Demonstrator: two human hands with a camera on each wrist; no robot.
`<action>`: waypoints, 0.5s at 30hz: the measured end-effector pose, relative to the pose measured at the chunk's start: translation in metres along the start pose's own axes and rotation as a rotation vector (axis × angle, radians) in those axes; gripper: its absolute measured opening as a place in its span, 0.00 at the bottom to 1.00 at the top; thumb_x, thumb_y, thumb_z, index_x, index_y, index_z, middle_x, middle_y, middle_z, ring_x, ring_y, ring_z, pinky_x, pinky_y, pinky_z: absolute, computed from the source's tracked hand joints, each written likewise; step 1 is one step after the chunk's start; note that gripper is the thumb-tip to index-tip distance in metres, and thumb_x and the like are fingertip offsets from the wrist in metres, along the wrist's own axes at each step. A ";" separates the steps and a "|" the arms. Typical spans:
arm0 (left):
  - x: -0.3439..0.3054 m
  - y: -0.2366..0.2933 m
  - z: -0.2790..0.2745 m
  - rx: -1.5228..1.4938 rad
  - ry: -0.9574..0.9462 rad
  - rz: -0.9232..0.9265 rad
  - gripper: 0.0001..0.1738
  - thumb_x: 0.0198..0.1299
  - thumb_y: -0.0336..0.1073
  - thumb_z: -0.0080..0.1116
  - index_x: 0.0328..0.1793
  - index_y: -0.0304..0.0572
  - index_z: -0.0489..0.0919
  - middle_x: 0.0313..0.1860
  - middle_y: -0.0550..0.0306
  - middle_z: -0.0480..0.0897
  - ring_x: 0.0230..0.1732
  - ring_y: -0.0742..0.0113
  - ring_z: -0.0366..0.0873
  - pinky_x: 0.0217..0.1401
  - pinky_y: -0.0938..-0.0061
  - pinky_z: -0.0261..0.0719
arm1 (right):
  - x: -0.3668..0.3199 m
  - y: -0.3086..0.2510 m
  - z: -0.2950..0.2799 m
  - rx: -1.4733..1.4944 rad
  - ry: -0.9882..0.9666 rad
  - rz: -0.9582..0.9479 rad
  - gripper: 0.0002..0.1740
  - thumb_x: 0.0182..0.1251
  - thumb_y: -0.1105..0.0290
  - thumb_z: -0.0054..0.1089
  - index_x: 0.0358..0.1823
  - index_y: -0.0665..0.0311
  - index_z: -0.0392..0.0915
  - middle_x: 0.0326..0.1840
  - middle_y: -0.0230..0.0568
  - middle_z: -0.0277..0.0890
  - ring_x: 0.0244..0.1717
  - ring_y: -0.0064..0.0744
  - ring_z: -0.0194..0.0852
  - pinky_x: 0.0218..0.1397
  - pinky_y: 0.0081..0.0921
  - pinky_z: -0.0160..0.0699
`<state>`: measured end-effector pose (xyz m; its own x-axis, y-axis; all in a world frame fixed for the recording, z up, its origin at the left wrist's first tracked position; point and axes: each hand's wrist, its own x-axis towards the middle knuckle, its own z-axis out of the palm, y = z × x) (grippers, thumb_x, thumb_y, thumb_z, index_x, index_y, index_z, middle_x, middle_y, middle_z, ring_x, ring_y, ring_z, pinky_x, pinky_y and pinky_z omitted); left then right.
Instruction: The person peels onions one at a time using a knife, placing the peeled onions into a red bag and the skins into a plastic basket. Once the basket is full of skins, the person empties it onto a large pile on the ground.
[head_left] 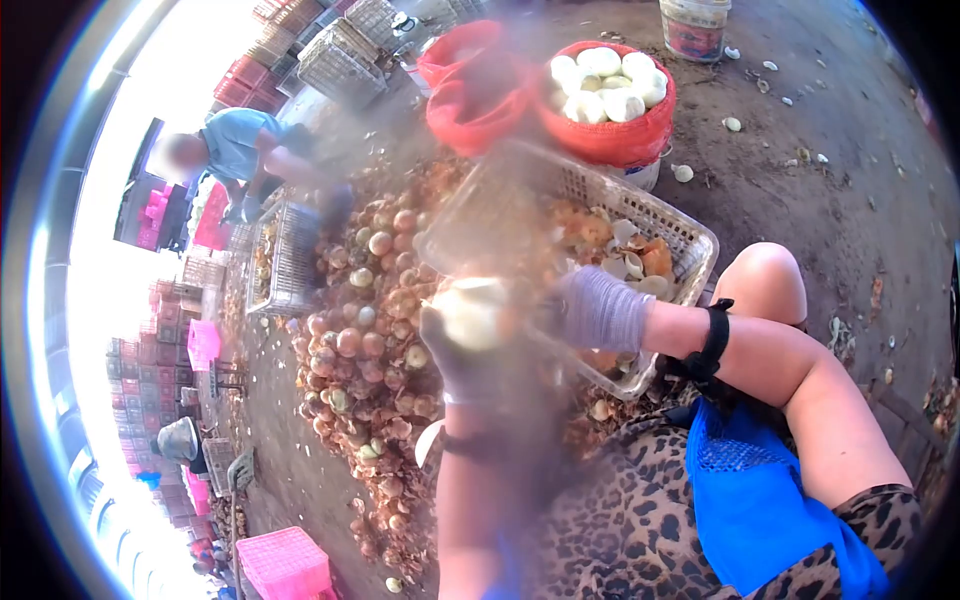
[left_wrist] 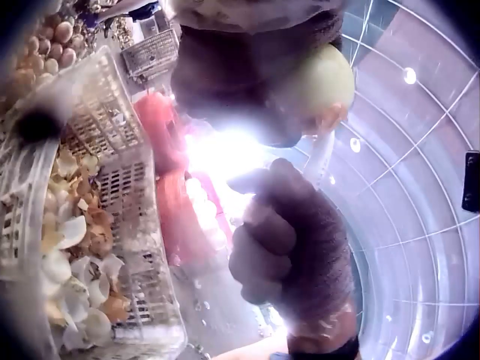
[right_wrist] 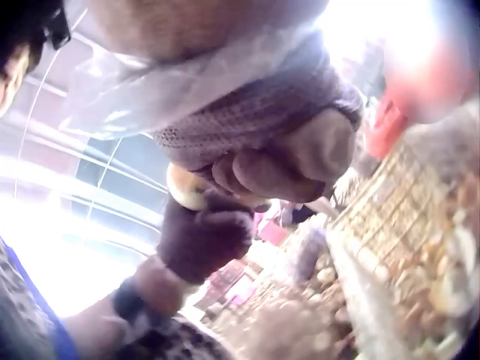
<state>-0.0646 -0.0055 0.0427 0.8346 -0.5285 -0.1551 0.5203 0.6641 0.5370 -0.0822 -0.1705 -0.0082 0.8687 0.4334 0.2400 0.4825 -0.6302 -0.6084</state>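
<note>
A gloved left hand (head_left: pixel 462 362) grips a pale onion (head_left: pixel 474 312) near the left corner of a plastic crate (head_left: pixel 696 238) of peelings (head_left: pixel 655 262), the right hand (head_left: pixel 602 312) beside it with curled fingers, whether holding anything impossible to tell, as loose onions (head_left: pixel 372 345), a red sack (head_left: pixel 610 148) and a stooping person (head_left: pixel 238 142) appear beyond.

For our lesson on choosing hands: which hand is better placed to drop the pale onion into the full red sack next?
Probably the left hand: it grips the pale onion. The right hand sits nearer the red sack but would first need to take the onion over.
</note>
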 end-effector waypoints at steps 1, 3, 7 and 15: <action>-0.001 0.000 0.014 -0.079 0.074 -0.027 0.45 0.55 0.74 0.43 0.60 0.38 0.70 0.46 0.51 0.78 0.41 0.61 0.77 0.38 0.68 0.80 | -0.002 -0.002 -0.008 0.079 0.131 0.095 0.13 0.54 0.64 0.62 0.40 0.59 0.80 0.31 0.41 0.80 0.32 0.43 0.80 0.34 0.34 0.78; 0.003 -0.002 0.012 0.074 0.081 -0.047 0.43 0.56 0.72 0.45 0.60 0.39 0.70 0.46 0.52 0.78 0.41 0.62 0.78 0.38 0.69 0.80 | -0.005 -0.012 -0.031 0.221 0.354 0.111 0.18 0.57 0.65 0.62 0.48 0.62 0.78 0.32 0.48 0.80 0.31 0.44 0.79 0.37 0.34 0.77; 0.004 -0.013 0.001 0.352 -0.076 -0.153 0.41 0.57 0.69 0.47 0.60 0.39 0.70 0.48 0.52 0.78 0.43 0.62 0.78 0.41 0.69 0.80 | 0.006 -0.001 -0.027 0.222 0.480 -0.029 0.15 0.58 0.67 0.62 0.46 0.64 0.80 0.32 0.48 0.80 0.31 0.41 0.79 0.36 0.31 0.77; 0.009 -0.014 0.006 0.050 -0.356 -0.260 0.46 0.55 0.71 0.49 0.66 0.38 0.65 0.53 0.47 0.75 0.50 0.58 0.76 0.52 0.64 0.79 | 0.003 -0.001 -0.051 1.074 0.357 0.349 0.11 0.55 0.71 0.64 0.37 0.70 0.81 0.26 0.32 0.79 0.32 0.19 0.77 0.33 0.23 0.75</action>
<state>-0.0655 -0.0230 0.0383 0.5584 -0.8296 0.0003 0.6880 0.4633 0.5586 -0.0746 -0.2011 0.0318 0.9990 0.0333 0.0291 0.0194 0.2596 -0.9655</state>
